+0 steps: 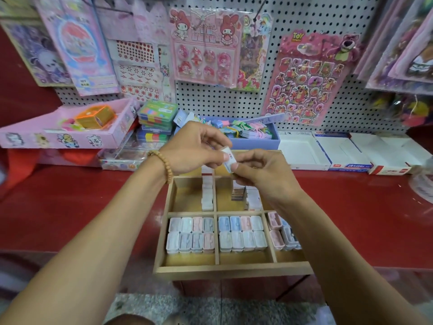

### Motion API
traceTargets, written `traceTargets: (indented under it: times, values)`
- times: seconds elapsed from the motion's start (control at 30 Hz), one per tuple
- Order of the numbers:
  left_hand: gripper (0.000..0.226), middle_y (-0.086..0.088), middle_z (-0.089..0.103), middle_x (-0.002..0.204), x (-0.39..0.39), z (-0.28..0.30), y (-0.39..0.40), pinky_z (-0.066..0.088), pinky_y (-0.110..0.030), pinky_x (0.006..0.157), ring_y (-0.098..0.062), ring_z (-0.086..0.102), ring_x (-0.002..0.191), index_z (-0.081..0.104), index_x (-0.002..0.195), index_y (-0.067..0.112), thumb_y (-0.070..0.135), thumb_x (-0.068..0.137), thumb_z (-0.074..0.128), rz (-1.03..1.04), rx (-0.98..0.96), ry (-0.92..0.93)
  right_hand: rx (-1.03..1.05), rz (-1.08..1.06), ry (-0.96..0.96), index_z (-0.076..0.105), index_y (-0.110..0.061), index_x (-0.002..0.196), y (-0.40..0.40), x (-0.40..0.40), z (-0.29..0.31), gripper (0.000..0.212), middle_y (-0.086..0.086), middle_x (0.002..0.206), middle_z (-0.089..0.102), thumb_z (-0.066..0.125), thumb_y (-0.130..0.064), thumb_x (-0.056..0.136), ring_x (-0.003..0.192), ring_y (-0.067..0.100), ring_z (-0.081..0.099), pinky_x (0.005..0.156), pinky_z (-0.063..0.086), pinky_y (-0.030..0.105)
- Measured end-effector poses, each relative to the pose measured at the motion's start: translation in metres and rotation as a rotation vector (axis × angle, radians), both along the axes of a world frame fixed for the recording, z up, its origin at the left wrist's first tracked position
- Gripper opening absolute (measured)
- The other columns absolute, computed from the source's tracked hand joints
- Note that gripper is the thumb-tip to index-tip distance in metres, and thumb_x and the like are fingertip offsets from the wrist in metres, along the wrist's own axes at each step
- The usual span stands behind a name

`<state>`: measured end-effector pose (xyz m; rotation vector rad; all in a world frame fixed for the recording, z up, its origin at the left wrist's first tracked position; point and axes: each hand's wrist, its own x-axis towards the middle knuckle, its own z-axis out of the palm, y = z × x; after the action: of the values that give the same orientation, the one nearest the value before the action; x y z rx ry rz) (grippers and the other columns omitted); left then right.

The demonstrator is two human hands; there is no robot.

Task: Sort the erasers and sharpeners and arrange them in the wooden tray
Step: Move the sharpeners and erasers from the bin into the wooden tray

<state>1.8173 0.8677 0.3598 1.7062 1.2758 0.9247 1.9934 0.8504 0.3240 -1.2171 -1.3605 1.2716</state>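
Note:
A wooden tray [232, 269] with several compartments sits on the red counter. Its near compartments hold rows of pastel sharpeners [191, 234] in white, pink and blue. Its middle compartments hold white erasers [207, 195] standing in a row and another stack [254, 198] to the right. Above the tray's far end, my left hand [194, 146] and my right hand [260, 172] both pinch one small white eraser [228, 158] between fingertips and thumbs. The tray's far compartments are hidden behind my hands.
A pegboard hung with sticker sheets [304, 78] stands behind the counter. A pink box [70, 130], stacked plastic cases [157, 118], a blue box [255, 137] of small items and open white cartons [304, 148] line the back. The red counter [82, 207] spreads on both sides.

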Motion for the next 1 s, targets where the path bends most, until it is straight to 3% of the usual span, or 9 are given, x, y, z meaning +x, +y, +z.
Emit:
traceTargets:
  times: [0.17,0.3,0.47,0.53,0.63,0.8,1.0]
  values:
    - [0.017,0.008,0.061,0.077,-0.035,-0.014,-0.002,0.041,-0.007,0.054,0.007,0.052,0.053,0.071,0.089,0.018,0.007,0.078,0.077,0.098,0.137,0.485,0.014,-0.041,-0.179,0.070,-0.008,0.090,-0.008,0.008,-0.005,0.005,0.017,0.089,0.073,0.067,-0.010,0.094,0.067,0.013,0.065,0.055,0.049,0.015]
    - [0.016,0.017,0.056,0.074,-0.048,-0.041,0.001,0.048,-0.022,0.072,0.001,0.052,0.066,0.069,0.089,0.021,0.013,0.078,0.078,0.121,0.094,0.727,0.018,-0.041,-0.249,0.069,-0.013,0.085,-0.011,0.013,0.002,0.012,0.015,0.091,0.073,0.064,-0.013,0.096,0.067,0.010,0.063,0.058,0.050,0.018]
    - [0.014,0.019,0.047,0.073,-0.039,-0.063,0.010,0.048,-0.029,0.084,-0.011,0.052,0.083,0.068,0.093,0.023,0.018,0.082,0.075,0.114,0.136,0.767,0.026,-0.052,-0.307,0.070,-0.012,0.085,-0.011,0.025,0.012,0.014,0.021,0.097,0.072,0.063,-0.014,0.097,0.075,0.015,0.064,0.076,0.056,0.036]
    - [0.015,0.016,0.051,0.077,-0.034,-0.067,0.014,0.046,-0.025,0.081,-0.010,0.053,0.084,0.068,0.094,0.021,0.017,0.082,0.075,0.104,0.150,0.760,0.021,-0.056,-0.307,0.071,-0.011,0.085,-0.011,0.030,0.013,0.013,0.023,0.099,0.071,0.063,-0.012,0.096,0.075,0.016,0.065,0.077,0.056,0.032]
    - [0.015,0.008,0.058,0.089,-0.031,-0.076,0.015,0.042,-0.023,0.077,-0.010,0.051,0.085,0.067,0.094,0.020,0.015,0.082,0.074,0.086,0.208,0.805,0.015,-0.078,-0.313,0.071,-0.012,0.088,-0.010,0.038,0.011,0.012,0.022,0.101,0.071,0.062,-0.010,0.096,0.076,0.015,0.064,0.066,0.054,0.019]
    - [0.014,0.007,0.054,0.089,-0.032,-0.088,0.011,0.038,-0.024,0.078,-0.011,0.048,0.084,0.066,0.097,0.020,0.014,0.084,0.070,0.123,0.281,0.763,0.019,-0.122,-0.306,0.072,-0.009,0.102,-0.006,0.047,0.008,0.013,0.015,0.100,0.070,0.060,-0.008,0.097,0.075,0.011,0.063,0.058,0.051,0.014]
    - [0.017,0.010,0.056,0.084,-0.035,-0.078,0.015,0.047,-0.025,0.078,-0.009,0.054,0.080,0.066,0.092,0.022,0.016,0.080,0.076,0.114,0.187,0.720,0.024,-0.123,-0.351,0.071,-0.013,0.110,-0.008,0.053,0.006,0.016,0.007,0.102,0.071,0.060,-0.012,0.098,0.085,0.014,0.067,0.069,0.055,0.022]
